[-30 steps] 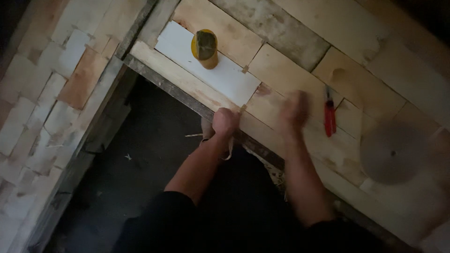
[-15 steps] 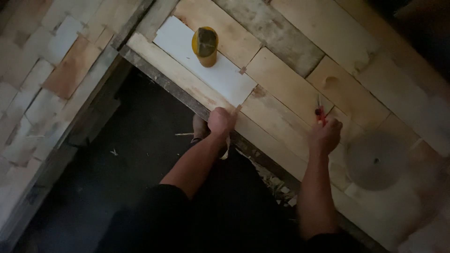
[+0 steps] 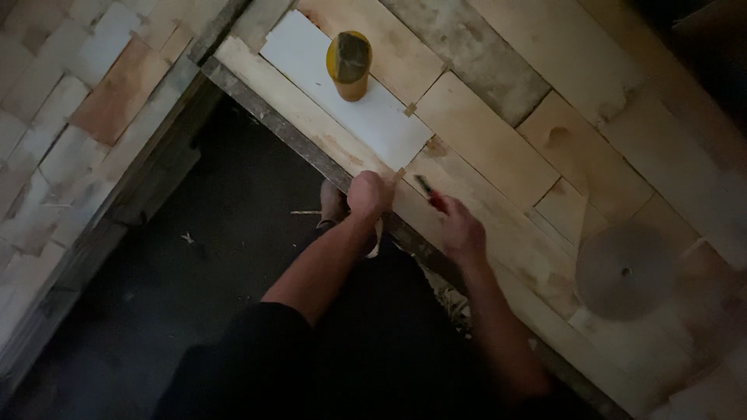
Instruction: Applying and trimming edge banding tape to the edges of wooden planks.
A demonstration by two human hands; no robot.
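Both fists clenched: right hand [image 3: 461,232] hides most of a red-handled tool [image 3: 433,197]; left hand's [image 3: 370,194] contents unclear.

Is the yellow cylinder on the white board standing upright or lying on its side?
Upright. The yellow cylinder stands on its end on the white board, and its dark top faces the camera.

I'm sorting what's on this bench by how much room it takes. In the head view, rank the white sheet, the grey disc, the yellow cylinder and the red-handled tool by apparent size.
1. White sheet, largest.
2. Grey disc.
3. Yellow cylinder.
4. Red-handled tool, smallest as seen, though the right hand covers part of it, so its full length is unsure.
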